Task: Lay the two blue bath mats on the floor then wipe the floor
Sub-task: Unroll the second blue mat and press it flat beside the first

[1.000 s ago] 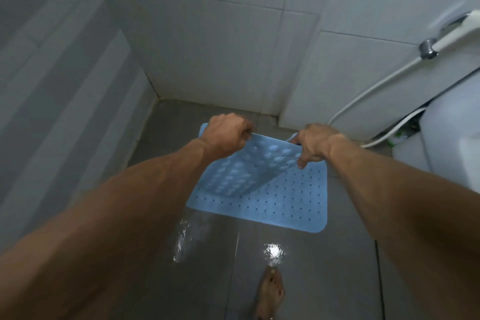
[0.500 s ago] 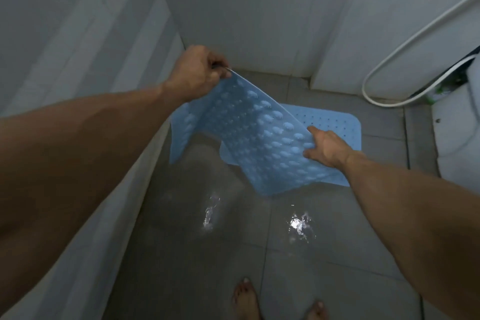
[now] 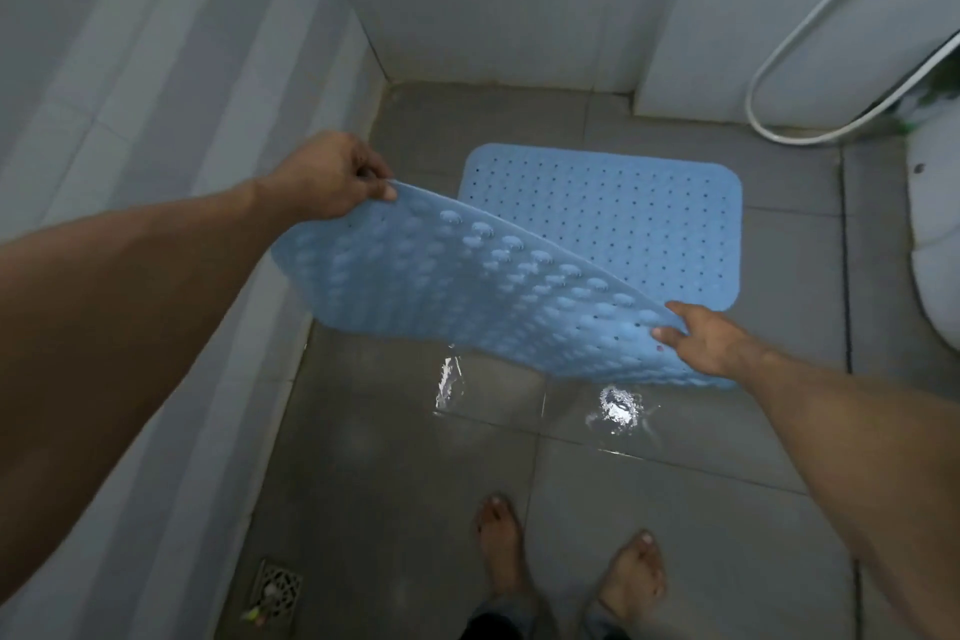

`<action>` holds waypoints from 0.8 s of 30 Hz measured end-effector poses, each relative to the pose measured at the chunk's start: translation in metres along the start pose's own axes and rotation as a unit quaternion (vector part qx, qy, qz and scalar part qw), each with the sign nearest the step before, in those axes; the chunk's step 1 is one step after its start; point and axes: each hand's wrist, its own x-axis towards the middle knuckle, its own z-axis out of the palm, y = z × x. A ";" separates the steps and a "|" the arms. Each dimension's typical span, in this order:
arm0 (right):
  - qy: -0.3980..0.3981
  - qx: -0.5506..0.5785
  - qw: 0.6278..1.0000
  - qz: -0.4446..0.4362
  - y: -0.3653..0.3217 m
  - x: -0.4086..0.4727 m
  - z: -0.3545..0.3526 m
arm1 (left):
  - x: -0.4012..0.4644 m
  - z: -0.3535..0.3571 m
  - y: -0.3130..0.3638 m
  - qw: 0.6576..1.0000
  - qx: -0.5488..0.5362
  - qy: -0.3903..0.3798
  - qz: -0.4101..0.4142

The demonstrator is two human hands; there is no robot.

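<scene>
One blue bath mat [image 3: 623,218] with small holes lies flat on the grey tiled floor near the back wall. I hold a second blue bath mat [image 3: 467,296] above the floor, in front of the first and overlapping its near left corner from my view. Its suction-cup underside faces up. My left hand [image 3: 332,174] pinches its far left corner. My right hand [image 3: 701,335] grips its near right edge. The mat sags between my hands.
The wet floor [image 3: 675,509] shines with puddles below the held mat. My bare feet [image 3: 566,561] stand at the bottom. A floor drain [image 3: 278,587] sits by the left wall. A white hose [image 3: 810,68] loops at the back right, beside a white toilet [image 3: 935,234].
The held mat moved back from the corner toward me and lower, spreading wider between my hands. My view tilted down, so both feet and the drain now show.
</scene>
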 end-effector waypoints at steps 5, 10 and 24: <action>-0.117 -0.138 0.983 0.032 0.056 0.008 -0.037 | -0.005 0.073 -0.002 0.996 0.017 -0.087 -0.028; -0.134 -0.191 0.970 0.070 0.112 0.051 -0.011 | 0.016 0.178 -0.004 0.989 0.030 -0.139 -0.040; 0.104 -0.307 0.941 0.096 0.212 0.276 0.079 | 0.182 0.432 -0.056 0.970 0.234 -0.026 0.058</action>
